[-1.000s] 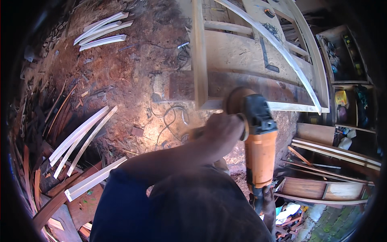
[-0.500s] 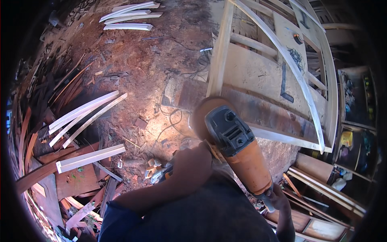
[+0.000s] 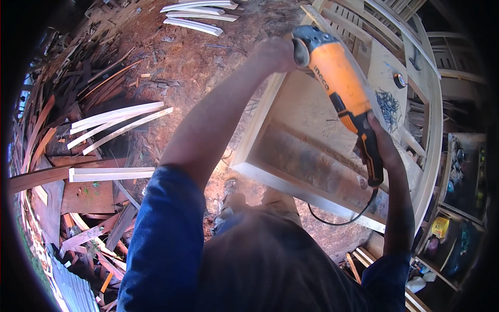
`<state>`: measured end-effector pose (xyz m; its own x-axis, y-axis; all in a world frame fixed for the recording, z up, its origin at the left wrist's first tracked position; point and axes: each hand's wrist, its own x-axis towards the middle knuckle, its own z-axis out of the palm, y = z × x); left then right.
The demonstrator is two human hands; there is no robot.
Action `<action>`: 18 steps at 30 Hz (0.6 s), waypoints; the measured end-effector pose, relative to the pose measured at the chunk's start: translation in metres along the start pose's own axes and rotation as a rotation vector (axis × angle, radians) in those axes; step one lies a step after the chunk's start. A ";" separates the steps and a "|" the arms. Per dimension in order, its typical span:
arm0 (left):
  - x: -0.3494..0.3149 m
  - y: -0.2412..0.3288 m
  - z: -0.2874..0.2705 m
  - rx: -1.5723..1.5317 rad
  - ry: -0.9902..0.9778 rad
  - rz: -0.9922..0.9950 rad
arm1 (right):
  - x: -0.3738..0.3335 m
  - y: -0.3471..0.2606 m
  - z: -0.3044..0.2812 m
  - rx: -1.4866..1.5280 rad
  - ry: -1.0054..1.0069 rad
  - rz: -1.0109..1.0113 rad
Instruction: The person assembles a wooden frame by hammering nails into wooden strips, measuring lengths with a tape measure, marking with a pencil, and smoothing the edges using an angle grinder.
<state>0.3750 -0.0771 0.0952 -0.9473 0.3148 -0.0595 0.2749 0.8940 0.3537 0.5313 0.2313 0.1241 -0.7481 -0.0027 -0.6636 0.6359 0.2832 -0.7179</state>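
An orange and black angle grinder (image 3: 338, 73) slants across the wooden frame (image 3: 260, 132), its head pointing away from me. My left hand (image 3: 278, 54) is closed at the left side of the grinder's head, probably on the side handle, which is hidden. My right hand (image 3: 381, 138) wraps the black rear handle, and a cord (image 3: 332, 222) loops from its end. The round disc (image 3: 301, 53) is seen nearly edge-on beside the far left part of the frame. A pale curved strip (image 3: 319, 20) shows just beyond the head; whether the disc touches it, I cannot tell.
On the board inside the frame are a pile of nails (image 3: 387, 106), a round orange-and-black item (image 3: 399, 80) and a hammer (image 3: 415, 60). Curved wood strips (image 3: 117, 117) and a scrap pile (image 3: 78, 208) lie to the left. Shelving (image 3: 462, 218) stands at right.
The grinder has moved forward and right, from close to my body to the frame's far part. Both arms now reach out with it, and the disc has turned from face-up to nearly edge-on.
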 end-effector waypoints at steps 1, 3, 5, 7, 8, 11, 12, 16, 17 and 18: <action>0.000 0.005 -0.003 0.002 -0.007 0.008 | 0.000 -0.004 0.001 0.006 0.013 0.010; -0.014 0.004 -0.017 -0.004 -0.177 -0.114 | -0.009 -0.001 0.015 -0.007 0.011 -0.003; -0.055 -0.008 -0.005 -0.059 -0.140 -0.073 | -0.025 0.016 0.024 -0.018 0.025 -0.002; -0.106 -0.017 0.003 -0.137 -0.182 -0.062 | -0.052 0.053 0.035 0.008 -0.052 0.054; -0.133 -0.017 0.004 -0.161 -0.264 -0.089 | -0.071 0.072 0.042 0.017 -0.039 0.065; -0.229 -0.017 0.018 -0.130 -0.090 0.000 | -0.134 0.123 0.070 -0.044 -0.205 0.108; -0.253 -0.013 0.009 -0.235 -0.288 -0.063 | -0.156 0.133 0.082 -0.071 -0.211 0.160; -0.328 -0.022 -0.009 -0.277 -0.391 -0.059 | -0.217 0.148 0.148 -0.053 -0.245 0.117; -0.338 -0.025 -0.011 -0.341 -0.420 -0.189 | -0.231 0.158 0.163 -0.018 -0.215 0.101; -0.344 -0.026 -0.009 -0.336 -0.434 -0.165 | -0.246 0.168 0.178 0.019 -0.184 0.088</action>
<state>0.6922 -0.2116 0.1153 -0.7995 0.3448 -0.4919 -0.0061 0.8142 0.5806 0.8558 0.1085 0.1289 -0.6431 -0.1546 -0.7500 0.7020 0.2724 -0.6581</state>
